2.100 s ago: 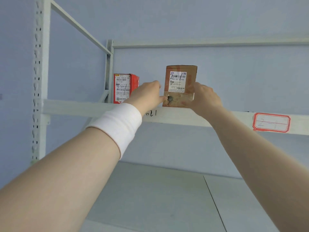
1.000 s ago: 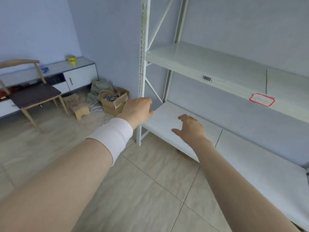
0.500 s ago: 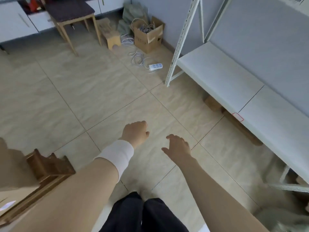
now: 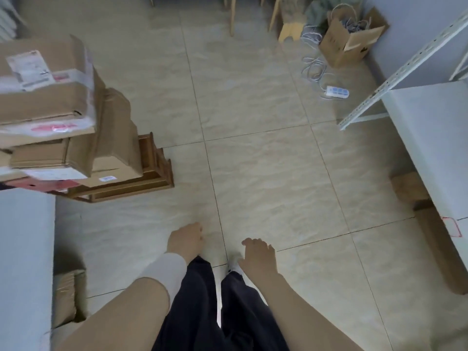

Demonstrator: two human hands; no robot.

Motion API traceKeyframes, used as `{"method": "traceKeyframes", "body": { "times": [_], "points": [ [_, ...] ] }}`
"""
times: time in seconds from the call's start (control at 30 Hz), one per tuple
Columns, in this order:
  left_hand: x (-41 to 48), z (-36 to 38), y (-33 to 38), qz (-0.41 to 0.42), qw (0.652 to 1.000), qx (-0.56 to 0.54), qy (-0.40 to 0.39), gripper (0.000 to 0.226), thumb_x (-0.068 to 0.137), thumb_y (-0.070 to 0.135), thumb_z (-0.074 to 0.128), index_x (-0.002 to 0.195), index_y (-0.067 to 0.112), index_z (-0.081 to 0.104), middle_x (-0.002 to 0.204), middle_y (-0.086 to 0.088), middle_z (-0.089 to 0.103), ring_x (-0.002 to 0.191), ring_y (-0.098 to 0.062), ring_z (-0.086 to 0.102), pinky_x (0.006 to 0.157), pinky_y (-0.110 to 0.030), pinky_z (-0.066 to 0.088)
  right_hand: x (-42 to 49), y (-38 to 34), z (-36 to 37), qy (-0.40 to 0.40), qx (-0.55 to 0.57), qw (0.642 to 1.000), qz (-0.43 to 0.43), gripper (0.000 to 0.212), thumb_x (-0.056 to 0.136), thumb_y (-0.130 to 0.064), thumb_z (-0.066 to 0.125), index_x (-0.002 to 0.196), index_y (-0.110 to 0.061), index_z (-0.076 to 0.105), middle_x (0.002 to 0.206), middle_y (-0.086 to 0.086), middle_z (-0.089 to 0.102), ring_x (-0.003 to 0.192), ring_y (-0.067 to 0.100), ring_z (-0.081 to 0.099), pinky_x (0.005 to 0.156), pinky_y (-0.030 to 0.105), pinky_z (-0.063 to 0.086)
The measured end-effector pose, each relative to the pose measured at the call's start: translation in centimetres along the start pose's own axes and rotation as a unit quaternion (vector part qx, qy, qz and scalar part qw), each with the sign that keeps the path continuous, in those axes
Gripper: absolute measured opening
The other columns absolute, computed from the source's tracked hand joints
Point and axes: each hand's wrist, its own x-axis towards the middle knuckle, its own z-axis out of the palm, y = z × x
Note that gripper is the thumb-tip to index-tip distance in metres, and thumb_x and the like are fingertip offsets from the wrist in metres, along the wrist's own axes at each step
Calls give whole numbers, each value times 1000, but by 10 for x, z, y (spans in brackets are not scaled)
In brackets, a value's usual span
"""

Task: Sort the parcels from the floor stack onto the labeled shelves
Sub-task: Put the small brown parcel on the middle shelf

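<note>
We see the parcel stack (image 4: 50, 117) cut off by the left edge, its labels too blurred to read. The shelf (image 4: 435, 138) continues beyond the right edge, and its red label (image 4: 452, 226) is unreadable.

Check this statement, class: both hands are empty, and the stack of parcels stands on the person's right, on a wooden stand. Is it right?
One detail is wrong. The head view shows the stack of parcels on the person's left, not right. The rest holds: it sits on the wooden stand, and the left hand and right hand are empty.
</note>
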Motion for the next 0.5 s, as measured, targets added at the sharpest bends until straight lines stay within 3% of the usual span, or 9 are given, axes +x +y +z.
{"method": "traceKeyframes", "body": {
  "times": [0.13,0.5],
  "points": [
    [-14,-15,-63,-32,996,-71,50,37,96,23,39,132,19,45,131,0,55,114,-20,55,92,-28,40,14,-64,-10,-3,-27,999,-37,46,93,-31,46,136,-18,37,134,4,47,127,21,41,107,33,29],
    [-29,-120,-238,-93,948,-206,224,35,95,26,45,130,20,50,129,-1,58,116,-21,56,96,-29,43,50,-295,-55,42,-26,987,-154,47,93,-34,48,137,-18,40,136,3,48,126,22,44,104,35,35]
  ]
}}
